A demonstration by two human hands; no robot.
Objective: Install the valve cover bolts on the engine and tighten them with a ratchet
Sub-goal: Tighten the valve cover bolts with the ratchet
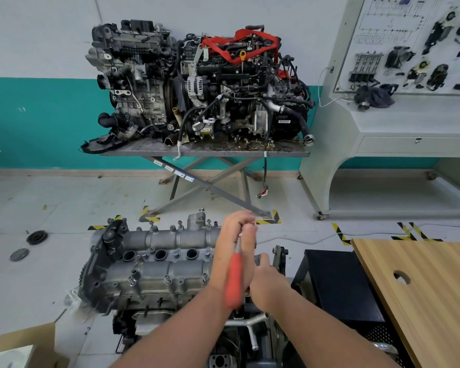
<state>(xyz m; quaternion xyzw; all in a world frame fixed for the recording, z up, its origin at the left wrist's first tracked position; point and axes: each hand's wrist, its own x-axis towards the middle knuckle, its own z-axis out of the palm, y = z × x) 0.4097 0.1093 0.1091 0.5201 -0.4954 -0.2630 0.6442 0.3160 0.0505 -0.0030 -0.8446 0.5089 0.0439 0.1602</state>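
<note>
The grey valve cover (154,264) sits on top of the engine low in the middle of the view. Several bolts (166,278) stand in holes along its edges. My left hand (231,235) grips the ratchet near its head above the cover's right part. The ratchet's red handle (234,280) points back toward me and is blurred. My right hand (267,280) sits just right of the handle at the cover's right end, its thumb and fingers curled over a grey part there. The ratchet's socket and the bolt under it are hidden by my hands.
A wooden tabletop (422,293) and a black cabinet (337,285) stand at the right. Behind, two engines (197,86) rest on a scissor stand (205,151). A parts display board (414,43) stands on a white console. Cardboard (27,343) and round parts (37,237) lie on the floor.
</note>
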